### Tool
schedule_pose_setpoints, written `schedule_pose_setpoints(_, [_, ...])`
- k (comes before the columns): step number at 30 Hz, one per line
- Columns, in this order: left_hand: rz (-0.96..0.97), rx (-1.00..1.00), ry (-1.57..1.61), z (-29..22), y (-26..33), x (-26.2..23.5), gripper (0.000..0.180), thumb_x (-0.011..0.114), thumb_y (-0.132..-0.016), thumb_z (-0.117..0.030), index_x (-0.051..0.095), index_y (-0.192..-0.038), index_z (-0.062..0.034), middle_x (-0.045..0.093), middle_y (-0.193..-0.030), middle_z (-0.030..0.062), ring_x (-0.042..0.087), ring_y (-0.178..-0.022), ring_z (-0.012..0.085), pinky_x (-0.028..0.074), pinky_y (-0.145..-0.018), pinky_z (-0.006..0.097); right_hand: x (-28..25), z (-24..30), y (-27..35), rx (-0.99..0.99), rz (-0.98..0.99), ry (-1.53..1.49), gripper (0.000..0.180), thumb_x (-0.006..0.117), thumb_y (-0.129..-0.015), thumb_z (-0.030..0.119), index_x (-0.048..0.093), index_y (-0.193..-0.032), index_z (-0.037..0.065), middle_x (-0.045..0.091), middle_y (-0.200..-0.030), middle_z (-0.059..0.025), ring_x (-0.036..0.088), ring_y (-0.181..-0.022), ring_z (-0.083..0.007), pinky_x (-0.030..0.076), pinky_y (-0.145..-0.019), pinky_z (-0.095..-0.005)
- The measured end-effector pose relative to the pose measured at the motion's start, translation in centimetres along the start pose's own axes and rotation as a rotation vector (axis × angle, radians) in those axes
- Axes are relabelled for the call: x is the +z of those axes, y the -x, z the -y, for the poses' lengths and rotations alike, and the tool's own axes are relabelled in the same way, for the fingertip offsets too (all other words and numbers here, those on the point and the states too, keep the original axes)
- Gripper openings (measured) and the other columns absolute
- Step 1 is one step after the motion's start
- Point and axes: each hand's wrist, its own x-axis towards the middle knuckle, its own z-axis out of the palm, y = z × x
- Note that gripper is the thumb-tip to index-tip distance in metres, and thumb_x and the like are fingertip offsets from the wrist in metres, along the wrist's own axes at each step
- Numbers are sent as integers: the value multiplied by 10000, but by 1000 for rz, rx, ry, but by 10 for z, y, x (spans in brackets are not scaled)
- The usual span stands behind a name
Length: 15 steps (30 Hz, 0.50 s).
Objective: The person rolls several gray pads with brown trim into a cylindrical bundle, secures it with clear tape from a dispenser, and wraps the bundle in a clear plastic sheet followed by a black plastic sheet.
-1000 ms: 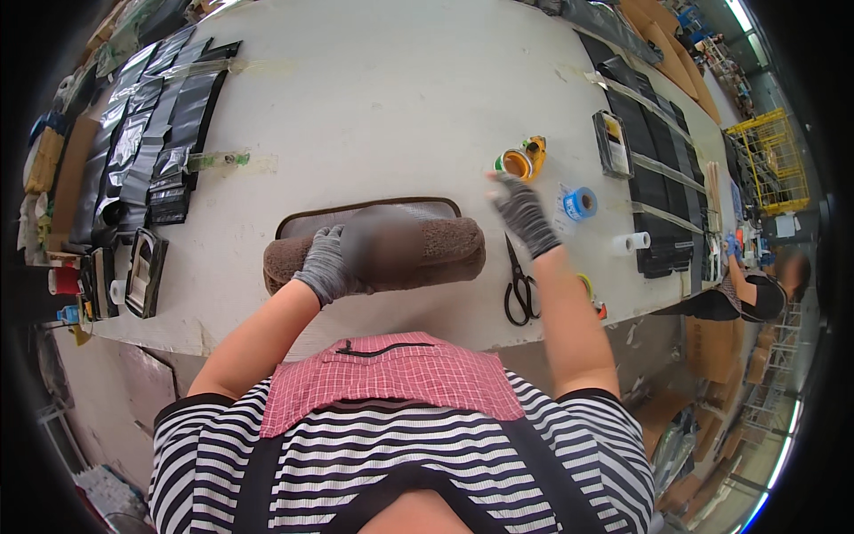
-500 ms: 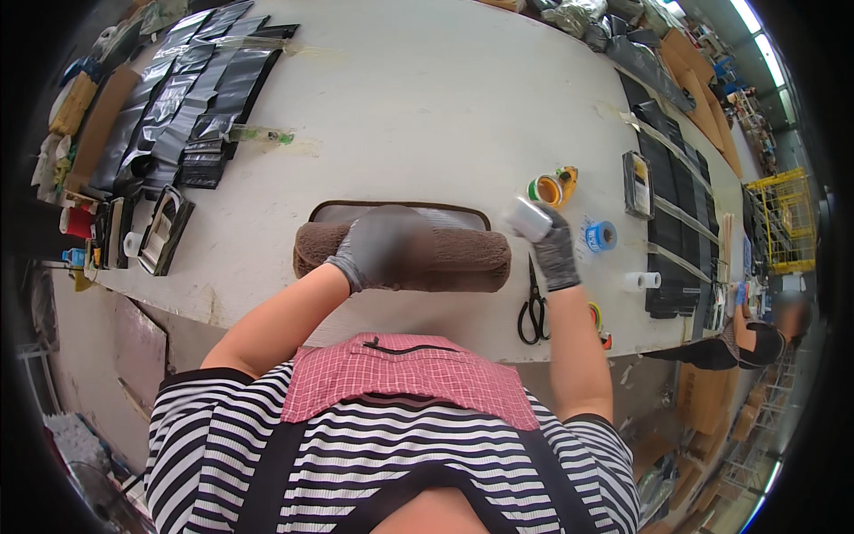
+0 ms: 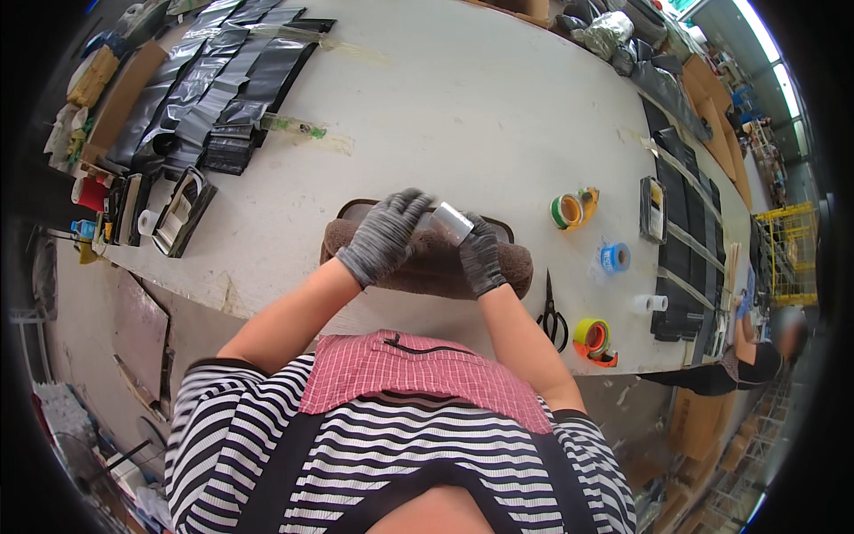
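A rolled brown plush mat lies in front of me, a dark-edged grey panel showing behind it. My right hand, in a grey glove, is closed round a small roll of clear film above the mat's right half. My left hand, gloved too, is over the mat's left half. Its fingers are stretched toward the film roll, the thumb apart from them. Whether a strip of film runs between roll and left fingertips I cannot tell.
Black-handled scissors, a tape dispenser, an orange-and-green tape, a blue tape roll and small white rolls lie to the right. Black plastic bags cover the left; black packs sit right. Another person stands far right.
My right hand has brought the film roll leftward, from the mat's right to above it. My left hand is now raised near the roll. The view has shifted slightly.
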Motion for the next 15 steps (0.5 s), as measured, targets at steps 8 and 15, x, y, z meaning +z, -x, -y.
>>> schedule_pose_setpoints(8, [16, 353, 45, 7, -32, -2, 247, 685, -774, -92, 675, -1021, -77, 658, -1023, 126, 623, -945, 342, 531, -847, 426, -4, -8, -9, 53, 0, -59, 346, 788, -828, 246, 692, -1080, 30, 712, -932, -49, 640, -837, -133, 529, -750, -312])
schedule_pose_setpoints(15, [-72, 142, 414, 3, -41, 2, 200, 738, -741, -24, 665, -922, -68, 650, -908, 133, 613, -845, 338, 519, -761, 401, -9, -26, -19, 30, 53, 144, 337, 742, -864, 207, 664, -1131, 17, 697, -998, -32, 646, -893, -141, 538, -818, -294])
